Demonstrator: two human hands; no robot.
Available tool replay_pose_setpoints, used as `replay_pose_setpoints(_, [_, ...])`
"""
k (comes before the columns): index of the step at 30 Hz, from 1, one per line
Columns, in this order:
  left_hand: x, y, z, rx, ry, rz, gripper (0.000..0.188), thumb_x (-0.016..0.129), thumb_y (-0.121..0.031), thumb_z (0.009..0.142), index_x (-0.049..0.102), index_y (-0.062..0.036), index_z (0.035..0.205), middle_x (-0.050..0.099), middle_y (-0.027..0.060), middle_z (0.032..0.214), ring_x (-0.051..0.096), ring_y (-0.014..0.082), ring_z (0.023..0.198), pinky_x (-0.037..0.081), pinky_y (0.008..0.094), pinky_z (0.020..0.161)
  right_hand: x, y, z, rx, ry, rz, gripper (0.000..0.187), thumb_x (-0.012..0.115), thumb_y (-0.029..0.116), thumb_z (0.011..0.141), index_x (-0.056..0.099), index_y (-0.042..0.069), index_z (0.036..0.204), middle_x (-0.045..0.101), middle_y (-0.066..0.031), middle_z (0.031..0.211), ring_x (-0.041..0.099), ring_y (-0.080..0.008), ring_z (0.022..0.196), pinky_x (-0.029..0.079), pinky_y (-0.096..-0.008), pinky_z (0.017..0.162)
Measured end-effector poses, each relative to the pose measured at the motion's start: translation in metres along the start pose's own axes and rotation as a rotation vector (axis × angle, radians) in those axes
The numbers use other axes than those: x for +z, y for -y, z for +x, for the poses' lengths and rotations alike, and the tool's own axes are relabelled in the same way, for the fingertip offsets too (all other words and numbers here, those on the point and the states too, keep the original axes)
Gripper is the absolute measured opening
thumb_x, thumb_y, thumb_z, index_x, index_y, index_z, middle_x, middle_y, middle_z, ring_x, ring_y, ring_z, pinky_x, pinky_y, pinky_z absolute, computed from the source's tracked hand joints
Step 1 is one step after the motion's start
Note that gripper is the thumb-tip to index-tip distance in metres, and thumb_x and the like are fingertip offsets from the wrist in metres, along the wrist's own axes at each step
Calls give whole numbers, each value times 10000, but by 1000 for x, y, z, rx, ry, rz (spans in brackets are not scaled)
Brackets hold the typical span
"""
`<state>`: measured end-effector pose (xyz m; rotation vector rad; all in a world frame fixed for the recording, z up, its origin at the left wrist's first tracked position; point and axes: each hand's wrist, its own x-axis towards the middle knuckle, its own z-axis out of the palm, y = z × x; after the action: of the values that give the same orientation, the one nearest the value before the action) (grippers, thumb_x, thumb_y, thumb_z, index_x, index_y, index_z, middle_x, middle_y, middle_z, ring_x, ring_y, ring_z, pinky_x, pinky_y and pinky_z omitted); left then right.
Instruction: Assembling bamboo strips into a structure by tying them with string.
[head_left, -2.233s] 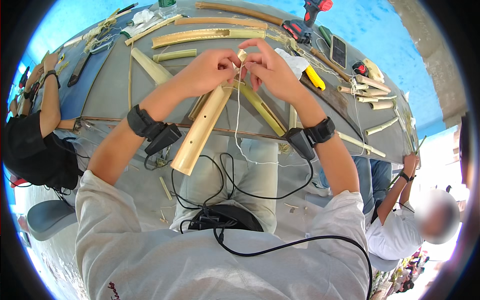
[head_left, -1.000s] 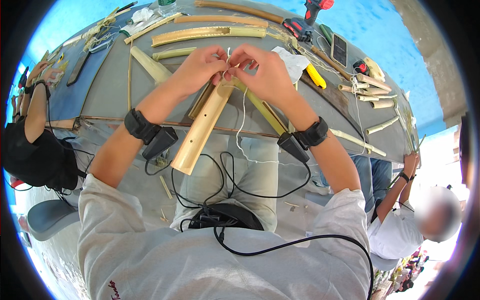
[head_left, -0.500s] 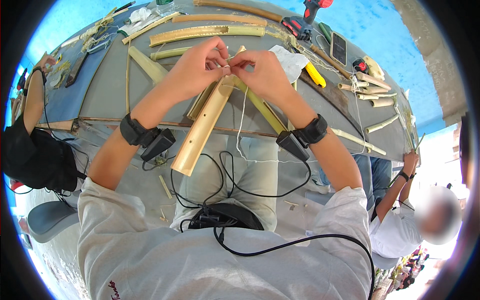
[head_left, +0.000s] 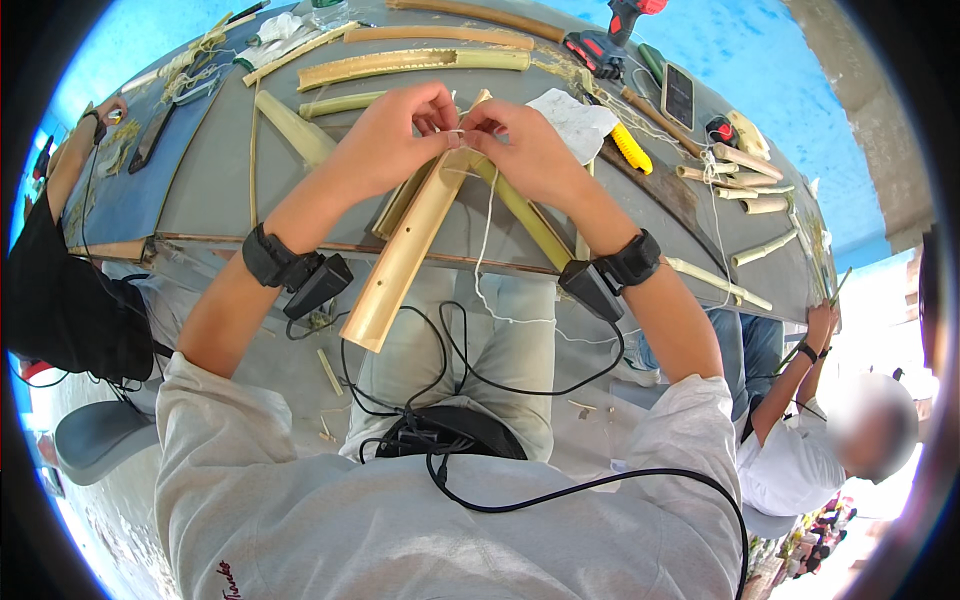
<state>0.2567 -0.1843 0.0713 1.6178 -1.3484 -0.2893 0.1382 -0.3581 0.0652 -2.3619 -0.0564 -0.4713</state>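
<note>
A split bamboo piece with small holes rests on the table and juts over its near edge toward me. Above its far part, my left hand and my right hand nearly meet, both pinching a thin white string. One length of the string hangs from there past the table edge and trails right across my lap. Under and beside the split piece lie more bamboo strips, among them a green bamboo strip slanting down to the right. The fingers partly hide where the string meets the bamboo.
Long bamboo halves lie along the far side. Toward the right are a white tissue, a yellow cutter, a cordless drill, a phone and short bamboo tubes. Co-workers sit left and right.
My hands have shifted very slightly, fingertips still together on the string. The co-worker's hand at the left has moved a little. The bamboo pieces stay in place.
</note>
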Motion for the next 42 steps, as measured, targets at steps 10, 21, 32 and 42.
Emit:
replay_pose_setpoints(10, [3,2,-1,-61,-3,12,115,675,-72,881,578,-26,920,569,-3,852,529,99,748,446,255,675,-3,-10,0,33,114,216,205,606,193,932,633,-2,988,556,-137,995,572,-275,948,455,-361,875])
replay_pose_setpoints(21, [3,-19,-7,67,-196,396,232,769,-202,798,584,-77,863,536,48,924,584,266,808,454,393,680,1,-11,4,147,29,365,255,603,221,880,679,-5,972,676,-113,897,621,-200,878,471,-330,820])
replay_pose_setpoints(32, [3,-10,2,40,-77,502,194,752,-188,841,646,-27,856,497,54,823,496,197,715,413,331,643,-4,-8,4,169,77,316,174,611,154,908,652,4,987,673,-37,937,612,-133,951,458,-294,893])
replay_pose_setpoints(42, [-5,-13,-1,24,-48,359,201,704,-141,884,649,52,864,480,66,749,443,167,638,366,312,596,-15,-5,-7,146,66,-73,258,689,269,868,686,14,914,700,-121,870,663,-257,817,522,-367,758])
